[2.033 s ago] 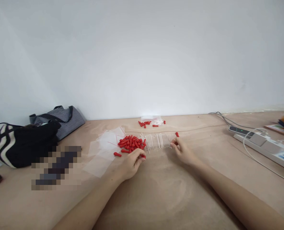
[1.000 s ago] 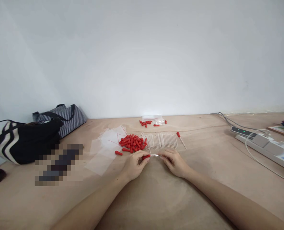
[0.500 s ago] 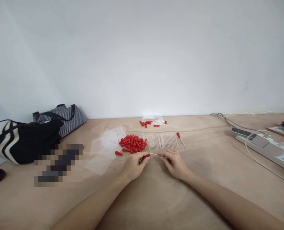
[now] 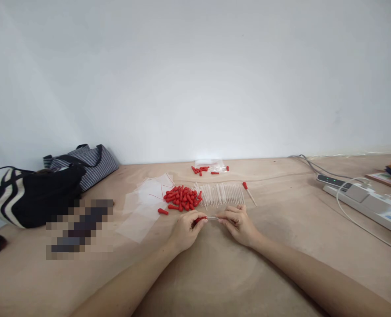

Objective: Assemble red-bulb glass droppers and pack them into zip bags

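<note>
Your left hand point(image 4: 186, 229) pinches red bulb point(image 4: 201, 219); your right hand point(image 4: 236, 224) grasps thin clear tube point(image 4: 212, 218). Both in line over middle of bench point(image 4: 221, 273), just near of tube row point(image 4: 223, 194). Seating depth too small to tell. Line up bulb mouth and tube; grip tube close to bulb, push straight, twist slightly. Don't bend sideways: tube looks brittle. Mind loose red pile point(image 4: 182, 198), far left.

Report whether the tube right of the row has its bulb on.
On: the tube has a red bulb at its far end.
</note>
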`<state>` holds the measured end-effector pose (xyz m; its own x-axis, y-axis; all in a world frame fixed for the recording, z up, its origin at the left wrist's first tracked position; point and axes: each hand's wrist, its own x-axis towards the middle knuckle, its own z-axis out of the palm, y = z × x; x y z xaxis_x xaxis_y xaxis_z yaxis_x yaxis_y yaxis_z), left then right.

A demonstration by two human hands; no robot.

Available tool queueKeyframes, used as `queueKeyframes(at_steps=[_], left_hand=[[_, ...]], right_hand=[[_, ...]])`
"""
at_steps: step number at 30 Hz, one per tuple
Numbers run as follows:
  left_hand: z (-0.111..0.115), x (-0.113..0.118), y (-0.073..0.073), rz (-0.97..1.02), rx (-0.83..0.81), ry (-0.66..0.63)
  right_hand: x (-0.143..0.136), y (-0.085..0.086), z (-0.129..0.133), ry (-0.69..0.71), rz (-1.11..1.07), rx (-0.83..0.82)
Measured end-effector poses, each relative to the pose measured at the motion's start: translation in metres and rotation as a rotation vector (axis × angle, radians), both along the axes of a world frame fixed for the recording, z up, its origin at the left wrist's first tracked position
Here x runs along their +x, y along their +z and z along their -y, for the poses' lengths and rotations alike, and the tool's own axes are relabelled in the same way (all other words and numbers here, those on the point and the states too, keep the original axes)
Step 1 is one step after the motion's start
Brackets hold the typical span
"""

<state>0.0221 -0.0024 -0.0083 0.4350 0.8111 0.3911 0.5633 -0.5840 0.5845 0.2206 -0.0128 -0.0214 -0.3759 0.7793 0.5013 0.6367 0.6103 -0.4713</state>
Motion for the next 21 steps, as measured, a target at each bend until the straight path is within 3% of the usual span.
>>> queueKeyframes(at_steps=[9,12,21], left_hand=[[0.0029,0.0002,0.0029,0.002,-0.040,-0.045],[0.0029,0.0001,0.0027,-0.002,-0.032,-0.045],[0.0031,0.0048,0.0030,-0.103,0.358,-0.027]], right_hand=[[0.0022,-0.0036,-0.0010,0.031,0.002,0.316],[-0.0002,-0.0023,0.0015,0.020,0.003,0.337],[-0.0048,0.0029,0.0056,-0.037,0.039,0.251]])
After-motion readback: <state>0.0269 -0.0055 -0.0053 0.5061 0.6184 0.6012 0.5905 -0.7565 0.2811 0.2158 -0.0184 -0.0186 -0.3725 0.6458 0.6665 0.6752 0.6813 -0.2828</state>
